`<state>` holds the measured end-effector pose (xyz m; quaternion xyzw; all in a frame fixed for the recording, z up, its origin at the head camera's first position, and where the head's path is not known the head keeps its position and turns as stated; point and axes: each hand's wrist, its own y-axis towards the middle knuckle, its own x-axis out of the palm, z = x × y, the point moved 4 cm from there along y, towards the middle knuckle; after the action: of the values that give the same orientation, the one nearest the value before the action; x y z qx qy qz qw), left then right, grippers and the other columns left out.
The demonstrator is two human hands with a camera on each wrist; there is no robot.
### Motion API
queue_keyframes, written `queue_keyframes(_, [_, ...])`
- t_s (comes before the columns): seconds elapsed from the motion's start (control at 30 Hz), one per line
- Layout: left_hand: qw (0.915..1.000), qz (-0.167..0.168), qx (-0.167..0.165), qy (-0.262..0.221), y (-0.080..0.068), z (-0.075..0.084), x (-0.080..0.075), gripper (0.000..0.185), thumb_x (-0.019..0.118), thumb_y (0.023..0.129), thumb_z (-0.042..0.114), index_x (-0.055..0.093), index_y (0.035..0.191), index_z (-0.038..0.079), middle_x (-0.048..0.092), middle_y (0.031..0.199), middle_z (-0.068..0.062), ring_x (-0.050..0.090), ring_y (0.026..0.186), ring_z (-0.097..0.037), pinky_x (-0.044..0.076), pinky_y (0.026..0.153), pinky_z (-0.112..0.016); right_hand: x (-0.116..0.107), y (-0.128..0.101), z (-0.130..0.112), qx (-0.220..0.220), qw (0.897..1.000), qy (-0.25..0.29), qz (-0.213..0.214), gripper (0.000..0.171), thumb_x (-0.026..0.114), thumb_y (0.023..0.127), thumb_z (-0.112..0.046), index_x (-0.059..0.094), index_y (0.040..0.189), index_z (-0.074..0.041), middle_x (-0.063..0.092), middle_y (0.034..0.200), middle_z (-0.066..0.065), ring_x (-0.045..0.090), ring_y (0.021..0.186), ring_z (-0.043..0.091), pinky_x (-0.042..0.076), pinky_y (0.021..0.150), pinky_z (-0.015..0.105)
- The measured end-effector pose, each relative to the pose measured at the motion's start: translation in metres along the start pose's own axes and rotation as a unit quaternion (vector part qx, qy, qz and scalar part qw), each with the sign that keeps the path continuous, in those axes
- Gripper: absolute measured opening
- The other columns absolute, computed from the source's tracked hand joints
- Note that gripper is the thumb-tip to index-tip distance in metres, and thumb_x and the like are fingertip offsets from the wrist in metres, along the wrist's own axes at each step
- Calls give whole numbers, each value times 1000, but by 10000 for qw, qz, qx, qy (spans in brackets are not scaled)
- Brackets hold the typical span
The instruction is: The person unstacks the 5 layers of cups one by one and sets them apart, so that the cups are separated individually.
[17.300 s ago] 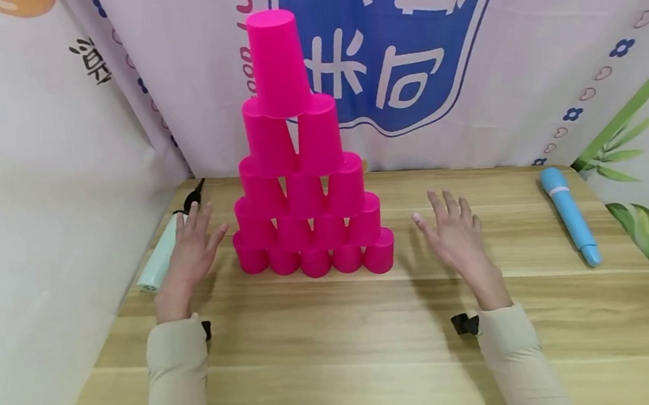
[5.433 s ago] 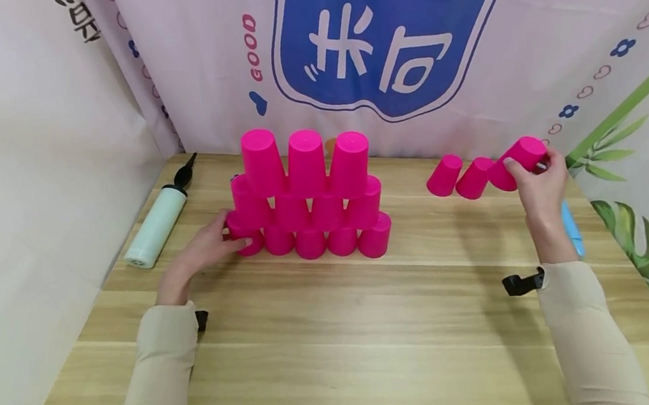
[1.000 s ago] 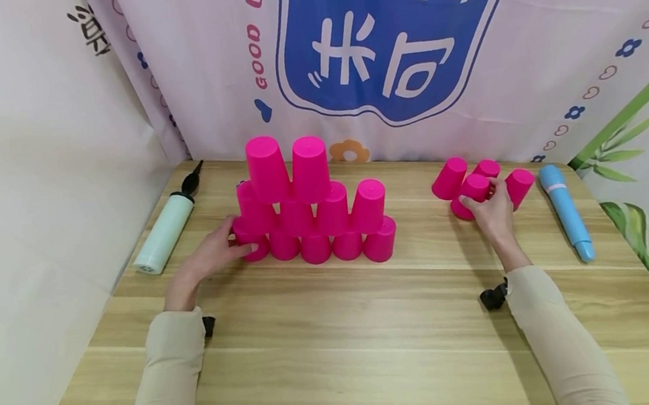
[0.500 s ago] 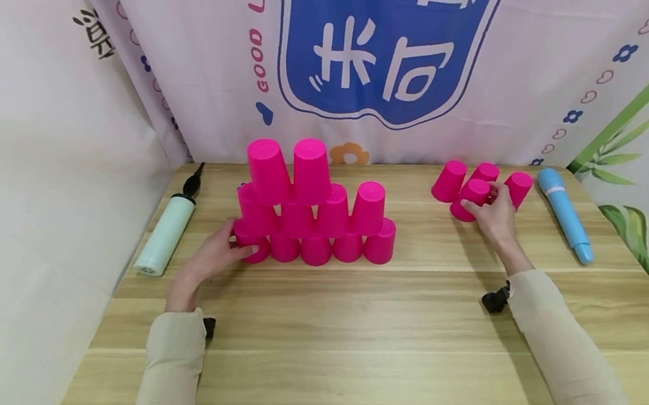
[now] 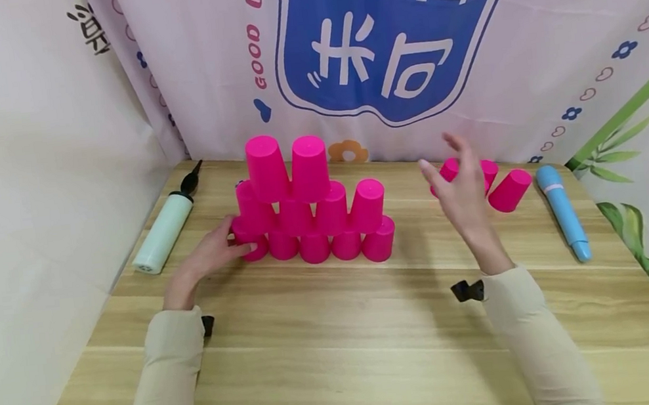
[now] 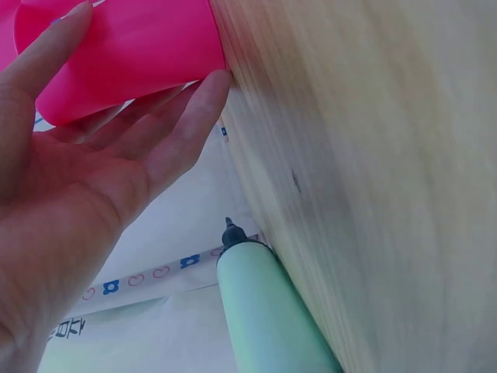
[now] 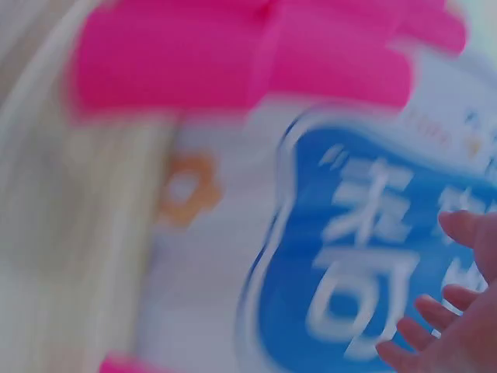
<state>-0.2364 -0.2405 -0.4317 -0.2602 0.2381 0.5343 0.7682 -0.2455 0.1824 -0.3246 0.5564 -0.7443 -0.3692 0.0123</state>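
Steadying the pyramid of pink plastic cups (image 5: 310,207) at nine o'clock, the left hand (image 5: 211,257) touched its bottom cup, fingers relaxed; the right hand (image 5: 461,194) hovered empty, spread. Removed cups (image 5: 510,191) lay at two o'clock; three tiers remained.

Backdrop (image 5: 519,23) beyond the hands: pink "GOOD LU…" running up beside a blue badge (image 5: 377,25) with large white Chinese characters, partly cropped.
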Motion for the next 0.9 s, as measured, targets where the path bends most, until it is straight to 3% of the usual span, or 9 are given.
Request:
queue_keyframes(0.13, [10000,-1,-19,-46,0,0,1,66,66,92,28,30,141,2,47,135,-21,46,126,-39,41,102,-52,29,2,-56,46,9915,936,-906,60,71,88,-14,43,140,-2,50,137,11,45,129,20,38,106,35])
queue_keyframes(0.23, [10000,-13,7,-89,1,0,1,66,66,92,27,29,141,2,46,136,-21,45,127,-39,41,103,-52,49,2,-92,172,9784,1164,-1700,64,70,88,-14,38,144,-4,47,140,11,42,130,22,37,107,38])
queue_keyframes(0.33, [9999,-21,42,-114,1,0,1,66,66,92,27,30,141,1,47,136,-21,45,126,-39,41,103,-52,68,5,-108,306,9634,1091,-2429,70,70,88,-22,34,147,-9,42,145,7,39,132,21,36,107,39])
queue_keyframes(0.43, [9999,-15,40,-114,1,0,1,66,67,92,27,30,140,1,48,135,-21,46,125,-38,42,102,-51,87,10,-105,417,9509,975,-2909,77,72,85,-34,32,149,-17,40,145,0,39,131,15,37,106,38])
queue_keyframes(0.53, [9999,-22,74,-110,1,0,1,66,66,92,26,30,140,0,48,134,-21,47,124,-39,42,101,-52,100,14,-101,422,9449,929,-3111,80,74,81,-41,35,147,-20,44,142,-3,42,127,12,40,103,36])
queue_keyframes(0.67, [9999,-33,54,-144,1,0,1,65,66,92,25,30,141,1,48,134,-21,47,123,-39,43,101,-51,111,14,-98,326,9423,1065,-3156,75,76,80,-38,41,143,-17,51,133,-2,49,119,14,46,97,34])
queue_keyframes(0.9, [9999,-16,-52,-99,0,-2,0,65,66,92,25,30,141,3,49,134,-19,49,122,-37,43,100,-50,118,11,-95,278,9458,1183,-3012,66,77,80,-29,47,137,-13,57,122,2,57,107,19,54,85,34])
